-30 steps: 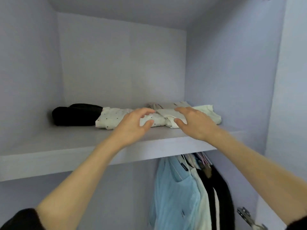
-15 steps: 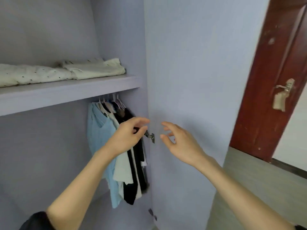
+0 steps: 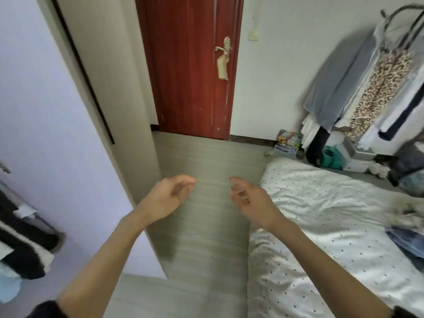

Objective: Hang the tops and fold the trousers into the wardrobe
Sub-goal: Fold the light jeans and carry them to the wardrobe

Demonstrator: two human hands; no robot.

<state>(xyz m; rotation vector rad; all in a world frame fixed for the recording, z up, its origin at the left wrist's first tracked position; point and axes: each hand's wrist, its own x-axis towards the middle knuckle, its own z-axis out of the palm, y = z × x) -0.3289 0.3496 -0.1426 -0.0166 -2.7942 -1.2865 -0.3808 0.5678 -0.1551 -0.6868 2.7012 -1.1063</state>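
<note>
Change: both hands came off the folded trousers on the shelf and the view swung right, away from the wardrobe, to the floor and bed.
Left hand [image 3: 168, 197]: centre frame, over the floor [image 3: 206, 226], fingers loosely curled, holding nothing.
Right hand [image 3: 251, 199]: just right of it, near the bed's edge, fingers relaxed, empty.
Wardrobe [image 3: 57, 134]: left side, door open; hung tops [image 3: 20, 246] showed at lower left.
Bed [image 3: 321, 214]: right; blurred clothes [image 3: 410, 239] lay at its far right edge.
Red door [image 3: 190, 65]: upper centre.

Red-brown door [image 3: 190, 65], white dark-dotted bedsheet [image 3: 321, 214], leopard-print garment [image 3: 378, 88], lilac wardrobe door [image 3: 46, 111].
</note>
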